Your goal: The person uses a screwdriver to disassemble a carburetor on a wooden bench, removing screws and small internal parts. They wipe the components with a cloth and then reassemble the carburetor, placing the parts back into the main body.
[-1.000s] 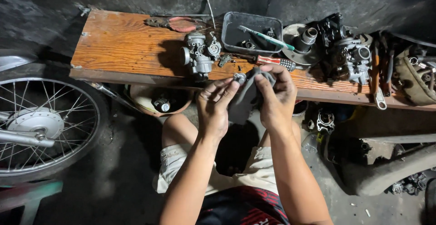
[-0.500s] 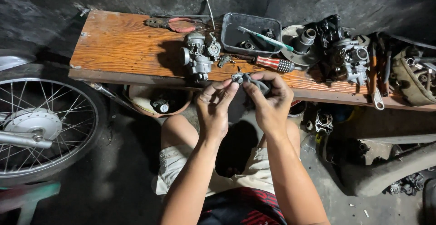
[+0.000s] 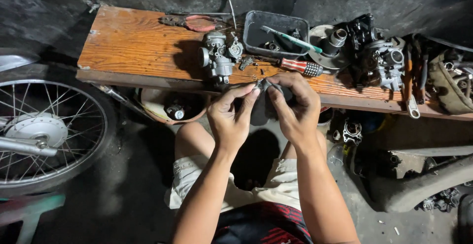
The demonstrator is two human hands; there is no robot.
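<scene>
Both hands up in front of the tabletop [image 3: 133, 47] edge: left hand [image 3: 231, 118] and right hand [image 3: 294, 107] pinch a small dark metal part [image 3: 262, 84] between fingertips, each grip narrow and closed on it. The carburetor [image 3: 217, 57] sits stripped on the wood with the screwdriver [image 3: 298, 66] beside it, so reassembly looks mostly undone.

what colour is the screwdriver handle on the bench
Red and black striped screwdriver handle, in the head view.
</scene>
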